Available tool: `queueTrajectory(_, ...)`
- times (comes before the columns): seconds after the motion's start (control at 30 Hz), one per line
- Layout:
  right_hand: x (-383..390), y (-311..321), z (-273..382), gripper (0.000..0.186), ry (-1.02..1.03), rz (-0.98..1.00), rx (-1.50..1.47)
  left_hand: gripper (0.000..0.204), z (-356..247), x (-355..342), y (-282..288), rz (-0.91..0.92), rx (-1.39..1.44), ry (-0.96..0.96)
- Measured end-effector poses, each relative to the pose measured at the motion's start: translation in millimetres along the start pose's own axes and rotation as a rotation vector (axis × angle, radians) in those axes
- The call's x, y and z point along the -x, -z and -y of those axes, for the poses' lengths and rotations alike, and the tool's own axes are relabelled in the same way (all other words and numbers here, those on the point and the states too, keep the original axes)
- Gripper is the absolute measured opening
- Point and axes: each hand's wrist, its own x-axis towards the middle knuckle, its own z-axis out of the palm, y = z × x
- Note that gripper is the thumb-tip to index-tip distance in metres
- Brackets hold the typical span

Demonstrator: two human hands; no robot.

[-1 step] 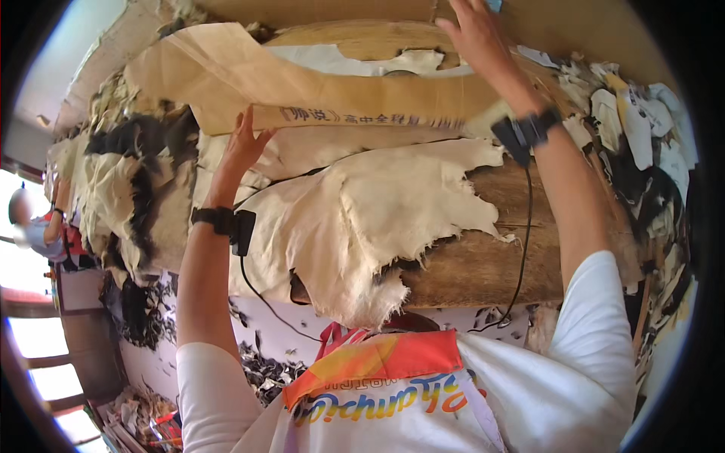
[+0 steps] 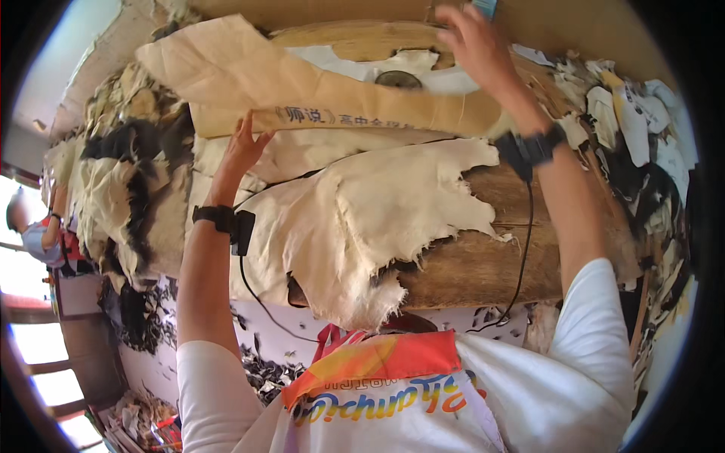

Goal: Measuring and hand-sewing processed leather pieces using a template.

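Long brown paper [image 2: 226, 68] with printed lettering lies across cream hides. My left hand [image 2: 245, 143] rests on its near edge at the left, fingers apart. My right hand [image 2: 487, 57] is raised over the far right part of the paper, slightly blurred, with loosely bent fingers apart and nothing visible in them. Behind the paper are white pieces [image 2: 325, 60] and a dark round object [image 2: 396, 79], partly covered. A cream hide [image 2: 355, 219] with ragged edges covers much of the wooden surface [image 2: 453, 275] below my hands. A dark device with a cable is strapped to each wrist.
Piled black and white hide pieces [image 2: 113, 174] fill the left side, with more scraps [image 2: 642, 151] at the right. Another person [image 2: 41, 234] works at the far left beside bright windows. Dark scraps [image 2: 264, 370] lie beneath the work surface. Cardboard [image 2: 529, 26] covers the back.
The paper's left part has shifted slightly up and right, exposing more of the round object. My right hand has moved slightly, and my left hand has dropped a little.
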Motion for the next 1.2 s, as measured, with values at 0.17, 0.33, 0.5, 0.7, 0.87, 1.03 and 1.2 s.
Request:
queueTrajectory(0.17,69.0,63.7,29.0,0.017,-0.529,0.936,-0.122,0.056,4.0,-28.3,-35.6,0.070,-0.139,0.224)
queueTrajectory(0.33,65.1,102.6,70.6,0.019,-0.146,0.283,0.011,0.065,-21.6,-50.2,-38.0,0.101,-0.150,0.410)
queueTrajectory(0.5,77.8,71.6,115.6,0.026,-0.088,0.778,-0.333,0.070,-56.6,-56.5,-35.7,0.083,-0.237,0.608)
queueTrajectory(0.7,89.5,-51.9,38.3,0.047,-0.063,0.807,-0.016,0.062,-51.7,-44.2,-25.7,0.191,-0.231,0.650)
queueTrajectory(0.87,94.5,-63.4,16.7,0.030,-0.179,0.664,-0.018,0.041,22.6,15.7,5.0,0.094,-0.168,0.045)
queueTrajectory(1.03,135.5,9.5,12.7,0.019,-0.325,0.690,-0.183,0.023,4.3,118.2,62.4,0.018,-0.079,-0.083)
queueTrajectory(1.2,157.9,25.7,13.9,0.021,-0.413,0.781,-0.047,0.021,5.8,149.6,63.7,-0.004,-0.018,-0.006)
